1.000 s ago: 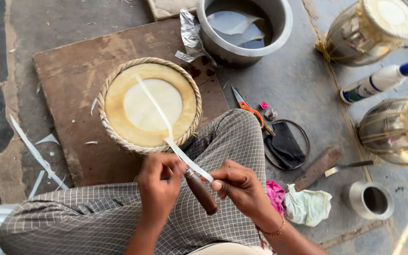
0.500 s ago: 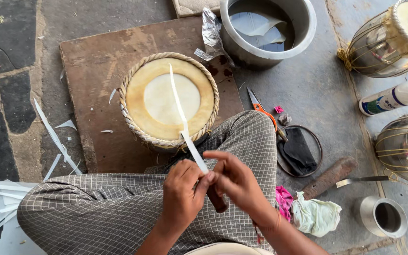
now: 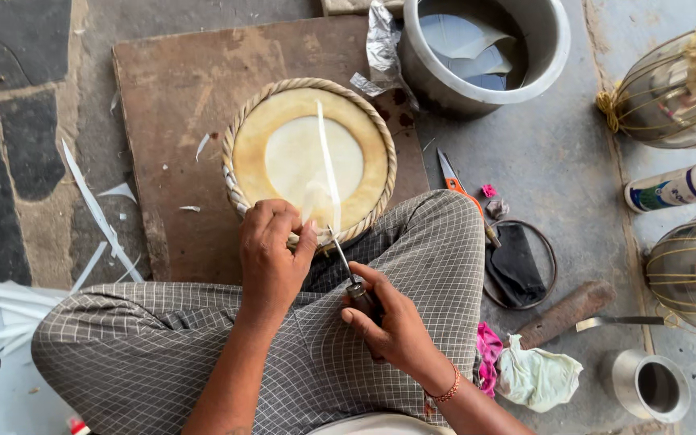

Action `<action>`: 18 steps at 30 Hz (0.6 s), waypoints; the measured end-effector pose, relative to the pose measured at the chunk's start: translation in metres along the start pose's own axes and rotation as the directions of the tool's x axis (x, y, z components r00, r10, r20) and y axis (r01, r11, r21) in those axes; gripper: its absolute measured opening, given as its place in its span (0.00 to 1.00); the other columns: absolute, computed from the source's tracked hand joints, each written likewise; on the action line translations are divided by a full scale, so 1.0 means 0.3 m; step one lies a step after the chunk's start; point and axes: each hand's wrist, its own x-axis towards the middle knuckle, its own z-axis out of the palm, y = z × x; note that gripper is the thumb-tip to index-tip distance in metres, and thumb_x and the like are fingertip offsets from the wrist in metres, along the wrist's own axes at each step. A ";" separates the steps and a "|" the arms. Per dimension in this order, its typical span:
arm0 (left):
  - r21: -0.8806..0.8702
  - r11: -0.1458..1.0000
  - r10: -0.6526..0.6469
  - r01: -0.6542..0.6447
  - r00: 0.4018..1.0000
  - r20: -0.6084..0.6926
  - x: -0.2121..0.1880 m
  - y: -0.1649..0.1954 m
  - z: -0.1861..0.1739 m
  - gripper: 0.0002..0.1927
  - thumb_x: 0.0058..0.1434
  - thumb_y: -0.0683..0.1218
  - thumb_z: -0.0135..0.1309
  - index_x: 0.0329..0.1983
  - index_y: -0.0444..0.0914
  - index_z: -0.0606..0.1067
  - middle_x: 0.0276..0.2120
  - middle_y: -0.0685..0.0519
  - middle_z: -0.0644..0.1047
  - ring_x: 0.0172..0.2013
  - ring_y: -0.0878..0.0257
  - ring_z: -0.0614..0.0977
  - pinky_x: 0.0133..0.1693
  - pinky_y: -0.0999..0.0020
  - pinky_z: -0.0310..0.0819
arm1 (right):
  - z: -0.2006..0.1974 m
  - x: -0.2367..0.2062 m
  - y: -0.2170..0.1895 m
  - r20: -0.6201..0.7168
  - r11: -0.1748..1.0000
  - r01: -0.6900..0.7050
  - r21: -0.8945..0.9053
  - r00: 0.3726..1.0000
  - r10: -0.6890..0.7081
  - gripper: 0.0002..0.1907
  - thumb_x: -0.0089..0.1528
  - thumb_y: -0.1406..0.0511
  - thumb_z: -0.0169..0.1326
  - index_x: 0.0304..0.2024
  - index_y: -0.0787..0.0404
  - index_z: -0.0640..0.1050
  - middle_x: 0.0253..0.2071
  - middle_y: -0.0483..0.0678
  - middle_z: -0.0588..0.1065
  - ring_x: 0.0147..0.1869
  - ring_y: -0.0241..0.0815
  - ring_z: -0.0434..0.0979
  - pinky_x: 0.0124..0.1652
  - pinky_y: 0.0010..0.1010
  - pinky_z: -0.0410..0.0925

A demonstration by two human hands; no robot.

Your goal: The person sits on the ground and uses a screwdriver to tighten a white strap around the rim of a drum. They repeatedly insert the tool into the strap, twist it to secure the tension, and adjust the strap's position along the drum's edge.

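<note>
A brown wooden board [image 3: 179, 105] lies on the stone floor [image 3: 557, 153], with a grey metal pot [image 3: 485, 48] at its far right corner and two rope-laced drums [image 3: 670, 89] at the right edge of the scene. On the board's near side sits a round drum head [image 3: 283, 121] with a braided rim, touching the person's checked-cloth knee [image 3: 437, 242]. The left hand [image 3: 274, 258] is closed on the drum head's near rim and pinches the near end of a thin white strip [image 3: 326, 161] that runs across the skin. The right hand [image 3: 392, 318] is wrapped around a small knife [image 3: 346, 270], its blade tip meeting the strip at the rim.
</note>
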 end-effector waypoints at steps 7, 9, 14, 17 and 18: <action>0.057 0.998 0.008 -0.008 1.000 0.006 0.018 -0.002 0.001 0.09 0.56 0.40 0.63 0.28 0.36 0.72 0.39 0.50 0.76 0.43 0.54 0.77 0.49 0.55 0.71 | 0.007 0.006 0.037 0.020 0.997 -0.058 0.051 0.998 0.057 0.34 0.59 0.62 0.63 0.67 0.55 0.69 0.40 0.46 0.80 0.40 0.35 0.81 0.39 0.27 0.75; 0.062 0.998 0.004 -0.005 1.000 0.015 0.012 -0.005 0.005 0.09 0.56 0.39 0.63 0.28 0.36 0.73 0.39 0.50 0.76 0.43 0.54 0.77 0.49 0.55 0.71 | 0.010 0.006 0.042 0.012 0.997 -0.065 0.043 0.998 0.064 0.33 0.59 0.62 0.64 0.67 0.56 0.69 0.39 0.47 0.80 0.39 0.36 0.80 0.39 0.28 0.75; 0.059 0.998 0.013 -0.013 1.000 0.000 0.011 -0.008 0.001 0.08 0.56 0.39 0.62 0.29 0.36 0.73 0.39 0.50 0.76 0.44 0.53 0.77 0.50 0.55 0.71 | 0.015 0.008 0.045 0.028 0.991 -0.078 0.109 0.997 0.075 0.33 0.59 0.64 0.63 0.66 0.57 0.69 0.42 0.46 0.82 0.43 0.35 0.81 0.43 0.28 0.75; 0.065 0.998 0.012 -0.013 1.000 0.005 0.017 -0.001 0.000 0.09 0.57 0.39 0.63 0.28 0.36 0.72 0.38 0.51 0.76 0.43 0.54 0.77 0.51 0.54 0.70 | 0.015 0.008 0.046 0.022 0.993 -0.054 0.106 0.998 0.052 0.33 0.60 0.64 0.63 0.66 0.58 0.69 0.42 0.46 0.83 0.44 0.34 0.81 0.44 0.28 0.75; 0.075 0.997 0.007 -0.008 1.000 0.006 0.019 0.003 0.003 0.09 0.57 0.40 0.63 0.28 0.37 0.72 0.38 0.51 0.76 0.43 0.54 0.77 0.51 0.54 0.69 | 0.015 0.009 0.046 0.017 0.994 -0.031 0.102 0.999 0.029 0.32 0.60 0.64 0.63 0.66 0.58 0.69 0.43 0.46 0.83 0.45 0.34 0.82 0.45 0.27 0.76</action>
